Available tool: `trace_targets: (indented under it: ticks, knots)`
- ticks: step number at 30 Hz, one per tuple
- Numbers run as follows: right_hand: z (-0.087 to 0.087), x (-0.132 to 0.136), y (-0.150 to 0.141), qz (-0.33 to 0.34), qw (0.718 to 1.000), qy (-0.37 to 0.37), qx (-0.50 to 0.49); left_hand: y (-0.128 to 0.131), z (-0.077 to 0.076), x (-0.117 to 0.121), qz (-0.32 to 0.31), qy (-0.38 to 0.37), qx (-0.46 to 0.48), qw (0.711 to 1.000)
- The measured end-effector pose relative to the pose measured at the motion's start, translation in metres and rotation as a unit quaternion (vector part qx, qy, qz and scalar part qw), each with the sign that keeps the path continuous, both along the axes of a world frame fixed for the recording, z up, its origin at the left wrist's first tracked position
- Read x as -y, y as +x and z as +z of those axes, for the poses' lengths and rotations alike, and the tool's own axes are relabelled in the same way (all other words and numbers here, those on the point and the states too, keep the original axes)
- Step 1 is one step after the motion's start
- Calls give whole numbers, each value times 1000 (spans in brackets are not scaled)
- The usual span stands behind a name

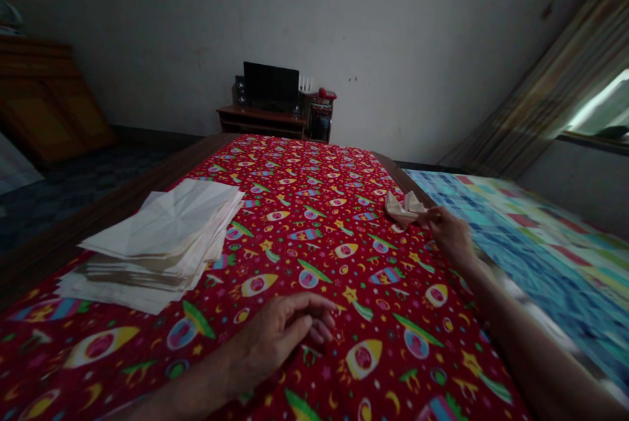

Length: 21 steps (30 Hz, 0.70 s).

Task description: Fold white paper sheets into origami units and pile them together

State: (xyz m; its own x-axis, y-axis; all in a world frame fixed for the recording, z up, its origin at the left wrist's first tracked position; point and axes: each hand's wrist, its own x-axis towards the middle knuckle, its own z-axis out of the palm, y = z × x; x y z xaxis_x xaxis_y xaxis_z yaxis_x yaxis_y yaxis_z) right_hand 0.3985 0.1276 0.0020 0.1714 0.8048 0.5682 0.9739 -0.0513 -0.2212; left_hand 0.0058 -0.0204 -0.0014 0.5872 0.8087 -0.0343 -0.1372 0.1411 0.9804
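Far out at the right edge of the red cloth, my right hand (449, 231) pinches one corner of a folded paper piece (403, 211), pale and with raised points. The paper seems to rest on the cloth or just over it; I cannot tell which. My left hand (289, 329) lies near the front middle of the red patterned cloth (314, 244), fingers loosely curled and apart, holding nothing. To its left is an uneven stack of creased white paper sheets (167, 231), not touched by either hand.
A bed with a blue and multicoloured cover (521, 257) adjoins the right side. Beyond the cloth's far end stands a desk (260, 118) with a black monitor (271, 84) and a red telephone (327, 93). A wooden cabinet (54, 103) is at the left, a curtain (535, 93) at the right.
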Motion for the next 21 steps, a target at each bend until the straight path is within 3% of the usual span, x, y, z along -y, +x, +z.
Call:
trace_targets:
  ticks: [6, 21]
  knots:
    - [1, 2, -1, 11, 999, -1, 38, -1, -1, 0, -3, 5, 0, 1000]
    - [18, 14, -27, -70, 990, -57, 111, 0, -3, 0, -1, 5, -1, 1000]
